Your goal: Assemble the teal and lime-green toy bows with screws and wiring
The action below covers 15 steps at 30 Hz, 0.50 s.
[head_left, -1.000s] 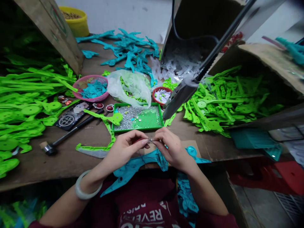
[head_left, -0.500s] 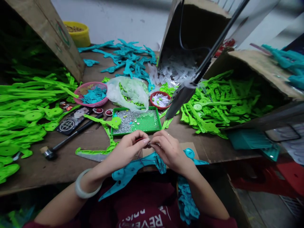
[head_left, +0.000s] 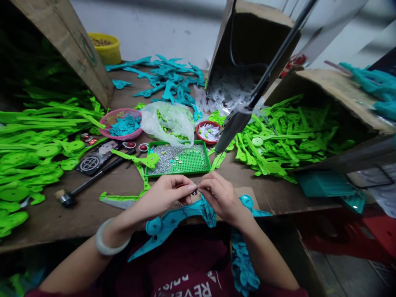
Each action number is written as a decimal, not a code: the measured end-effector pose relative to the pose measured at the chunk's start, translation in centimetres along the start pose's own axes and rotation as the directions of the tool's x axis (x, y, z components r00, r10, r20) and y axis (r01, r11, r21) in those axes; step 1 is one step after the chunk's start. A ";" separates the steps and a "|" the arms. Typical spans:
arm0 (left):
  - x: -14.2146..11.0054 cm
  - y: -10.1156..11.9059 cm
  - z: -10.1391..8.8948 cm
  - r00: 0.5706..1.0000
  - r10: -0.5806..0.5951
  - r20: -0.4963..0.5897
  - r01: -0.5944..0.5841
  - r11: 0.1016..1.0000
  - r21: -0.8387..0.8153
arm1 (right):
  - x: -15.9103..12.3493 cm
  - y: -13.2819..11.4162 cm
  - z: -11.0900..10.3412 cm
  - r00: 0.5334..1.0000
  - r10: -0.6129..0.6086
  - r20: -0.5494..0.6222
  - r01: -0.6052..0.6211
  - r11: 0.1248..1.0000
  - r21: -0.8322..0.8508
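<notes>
My left hand [head_left: 168,192] is closed in a pinch on a small red and dark piece [head_left: 194,192], too small to name, with a bit of red showing under the thumb. Fingertip to fingertip with it, my right hand [head_left: 221,198] is also pinched; what it grips is hidden. Both are held over a long blue plastic part [head_left: 171,222], shaped like a toy bow or gun half, at the table's front edge. Just beyond the fingers stands a green tray [head_left: 193,163] with small metal screws and a few other bits.
A grey electric screwdriver [head_left: 233,128] hangs at centre right. Green plastic parts [head_left: 278,142] spill from a box at right, and more [head_left: 31,152] lie at left. A hammer [head_left: 95,177], pink basket [head_left: 107,119], red basket [head_left: 208,123] and plastic bag [head_left: 168,119] surround the tray.
The view has shifted slightly. My hands stay together at nearly the same place, and the small piece between the fingertips has turned a little.
</notes>
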<state>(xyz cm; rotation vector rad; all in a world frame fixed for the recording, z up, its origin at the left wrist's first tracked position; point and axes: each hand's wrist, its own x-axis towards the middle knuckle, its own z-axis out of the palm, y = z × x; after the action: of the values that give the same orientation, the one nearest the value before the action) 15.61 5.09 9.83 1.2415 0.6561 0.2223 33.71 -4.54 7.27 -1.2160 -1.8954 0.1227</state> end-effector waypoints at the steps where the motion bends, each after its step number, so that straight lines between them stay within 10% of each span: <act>1: 0.0 0.0 -0.1 1.000 0.000 0.000 0.000 1.000 0.008 | -0.1 0.1 0.1 1.000 -0.002 -0.009 0.002 1.000 0.010; 15: 0.5 -1.6 -0.4 0.989 -0.125 0.077 0.135 0.979 -0.150 | -0.6 0.6 0.7 0.998 -0.011 -0.055 0.014 0.998 0.058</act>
<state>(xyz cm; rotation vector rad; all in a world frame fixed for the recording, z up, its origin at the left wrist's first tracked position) 15.47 5.12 8.09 1.0485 0.6469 0.1199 33.71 -4.41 6.17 -1.1566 -1.8390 0.1362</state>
